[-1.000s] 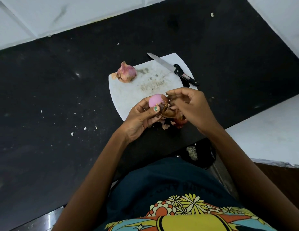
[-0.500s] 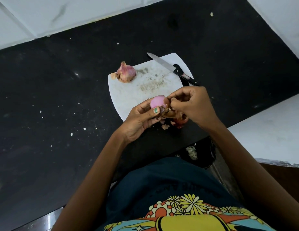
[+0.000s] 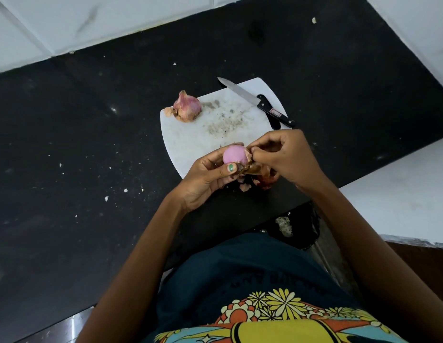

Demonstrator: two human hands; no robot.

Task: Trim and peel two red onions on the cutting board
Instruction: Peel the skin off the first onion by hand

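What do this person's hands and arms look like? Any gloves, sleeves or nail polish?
Both hands are bare, with no gloves. The left hand has green polish on its thumbnail; the right hand shows no rings. Both forearms are uncovered, with no sleeves showing.

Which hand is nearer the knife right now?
Right. The right hand sits just below the knife handle; the left hand is farther, holding the peeled onion.

Black counter (image 3: 79,157) across the frame's middle, flecked with pale crumbs (image 3: 106,198). White tiles (image 3: 96,18) along the top. Dark shirt (image 3: 252,280) with flower print at bottom centre.
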